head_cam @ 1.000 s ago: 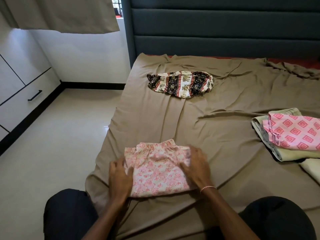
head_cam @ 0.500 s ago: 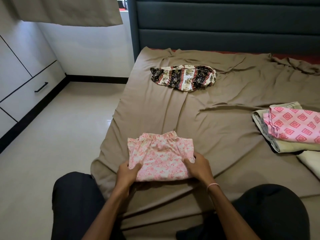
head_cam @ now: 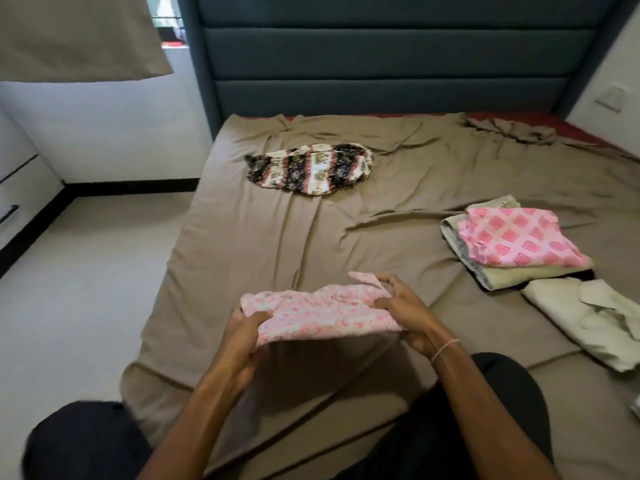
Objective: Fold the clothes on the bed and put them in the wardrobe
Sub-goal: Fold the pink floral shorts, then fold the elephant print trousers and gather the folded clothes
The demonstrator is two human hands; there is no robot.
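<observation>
Folded pink and white flower-print cloth (head_cam: 322, 315) sits in our two hands, low in the middle of the frame, lifted a little above the brown bed sheet (head_cam: 242, 244). Our left hand (head_cam: 247, 329) grips the left end of the cloth, with the fingers curled around its edge. Our right hand (head_cam: 407, 311) holds the right end, thumb on top, and one small corner of the cloth pokes up past the fingers. We see a thin pink bracelet (head_cam: 445, 349) on the right wrist.

Up in the middle of the frame lies a crumpled black, white and red patterned cloth (head_cam: 311, 168), not folded, well apart from our hands. On the right side of the frame we see a folded pink cloth with a diamond pattern (head_cam: 519, 237). It lies on top of a folded pale green cloth (head_cam: 502, 277). Just below that pile, at the lower right, lies a cream cloth (head_cam: 595, 320) that looks loosely folded.

A dark blue padded headboard (head_cam: 381, 64) fills the top of the frame. A beige curtain (head_cam: 76, 36) hangs in the upper left. White drawers with a black handle (head_cam: 20, 188) show at the left edge, next to the pale floor (head_cam: 86, 271). Our dark trouser knees (head_cam: 83, 441) show at the bottom.
</observation>
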